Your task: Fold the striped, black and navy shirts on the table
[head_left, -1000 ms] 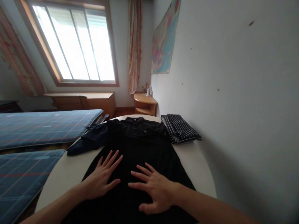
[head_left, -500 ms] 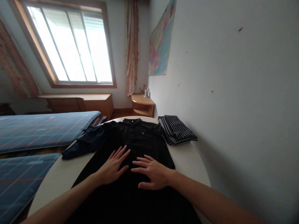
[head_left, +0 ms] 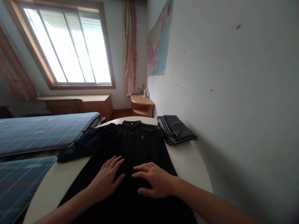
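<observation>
A black polo shirt [head_left: 140, 146] lies spread face up on a round white table [head_left: 189, 161], its collar at the far edge. My left hand [head_left: 106, 177] rests on the left part of the shirt's body, palm down with its fingers apart. On the right part lies my right hand [head_left: 155, 180], also palm down, fingers spread and slightly bent. Neither hand holds anything. A dark blue cloth [head_left: 79, 146] lies beside the shirt's left sleeve. Near the right sleeve is a folded black-and-white striped cloth [head_left: 177, 129].
Blue plaid padded surfaces [head_left: 46, 132] stand left of the table. Behind are a wooden desk [head_left: 93, 101] under the window and a corner shelf [head_left: 142, 101]. A wall [head_left: 233, 124] runs close along the right side.
Both my hands have moved down the shirt, nearer to me, with the left also shifting left. The shirt front looks a little more stretched, and the view has shifted slightly.
</observation>
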Demonstrator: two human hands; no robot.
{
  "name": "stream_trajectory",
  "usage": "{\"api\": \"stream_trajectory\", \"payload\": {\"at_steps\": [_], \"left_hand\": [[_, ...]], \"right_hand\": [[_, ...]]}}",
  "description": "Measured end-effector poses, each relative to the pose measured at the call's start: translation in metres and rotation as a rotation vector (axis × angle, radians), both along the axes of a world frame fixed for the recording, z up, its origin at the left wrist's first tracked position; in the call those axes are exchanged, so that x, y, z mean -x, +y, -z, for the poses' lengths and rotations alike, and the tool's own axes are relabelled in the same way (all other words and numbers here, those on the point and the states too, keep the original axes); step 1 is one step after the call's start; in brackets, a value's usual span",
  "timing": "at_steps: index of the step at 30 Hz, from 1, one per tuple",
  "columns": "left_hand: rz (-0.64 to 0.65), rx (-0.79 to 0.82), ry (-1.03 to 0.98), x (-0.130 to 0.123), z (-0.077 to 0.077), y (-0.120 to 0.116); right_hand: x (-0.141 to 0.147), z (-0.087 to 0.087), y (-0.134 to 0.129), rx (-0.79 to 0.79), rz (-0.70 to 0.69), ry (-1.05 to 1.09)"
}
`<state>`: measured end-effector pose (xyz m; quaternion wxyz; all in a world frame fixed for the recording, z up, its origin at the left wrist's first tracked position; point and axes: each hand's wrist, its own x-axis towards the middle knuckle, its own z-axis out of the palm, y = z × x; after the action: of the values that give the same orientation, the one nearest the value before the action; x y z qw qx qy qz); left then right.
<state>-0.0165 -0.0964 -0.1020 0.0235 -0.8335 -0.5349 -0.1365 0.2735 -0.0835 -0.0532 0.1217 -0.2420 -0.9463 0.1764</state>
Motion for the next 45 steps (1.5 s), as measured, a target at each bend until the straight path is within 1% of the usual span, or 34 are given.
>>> {"api": "stream_trajectory", "payload": {"at_steps": [3, 5, 7, 9, 11, 14, 16, 19, 24, 28, 32, 35, 38, 41, 45], "left_hand": [[-0.007, -0.044, -0.057, -0.018, -0.011, 0.035], [-0.014, -0.041, -0.054, -0.031, -0.018, 0.062], [-0.039, -0.021, -0.050, -0.043, -0.023, 0.089], [-0.061, 0.009, -0.043, -0.054, -0.022, 0.111], [-0.104, 0.046, -0.045, -0.063, -0.017, 0.127], [-0.169, 0.095, -0.042, -0.071, -0.005, 0.139], [-0.178, 0.107, -0.032, -0.072, 0.000, 0.142], [-0.164, 0.105, -0.030, -0.070, 0.004, 0.142], [-0.166, 0.104, -0.037, -0.069, 0.005, 0.142], [-0.188, 0.041, -0.048, -0.074, 0.001, 0.154], [-0.158, -0.008, -0.047, -0.082, -0.010, 0.183], [-0.159, -0.005, -0.045, -0.089, -0.018, 0.211], [-0.160, 0.017, -0.042, -0.097, -0.023, 0.240], [-0.131, 0.062, -0.028, -0.103, -0.022, 0.265], [-0.097, 0.127, -0.008, -0.107, -0.013, 0.286]], "right_hand": [[0.000, -0.003, 0.040, -0.174, 0.294, -0.005], [-0.003, -0.011, 0.071, -0.279, 0.501, -0.057], [-0.007, -0.020, 0.100, -0.379, 0.688, -0.135], [-0.013, -0.029, 0.124, -0.465, 0.854, -0.202], [-0.017, -0.033, 0.141, -0.510, 0.983, -0.251], [-0.020, -0.031, 0.156, -0.496, 1.088, -0.323], [-0.020, -0.026, 0.161, -0.470, 1.101, -0.366], [-0.019, -0.020, 0.166, -0.448, 1.082, -0.398], [-0.016, -0.019, 0.166, -0.455, 1.025, -0.380], [-0.012, -0.016, 0.157, -0.490, 0.939, -0.330], [-0.009, -0.007, 0.149, -0.462, 0.910, -0.289], [-0.009, 0.000, 0.144, -0.458, 0.888, -0.276], [-0.010, 0.006, 0.140, -0.456, 0.857, -0.294], [-0.013, 0.012, 0.139, -0.438, 0.847, -0.296], [-0.018, 0.017, 0.143, -0.450, 0.823, -0.260]]}}
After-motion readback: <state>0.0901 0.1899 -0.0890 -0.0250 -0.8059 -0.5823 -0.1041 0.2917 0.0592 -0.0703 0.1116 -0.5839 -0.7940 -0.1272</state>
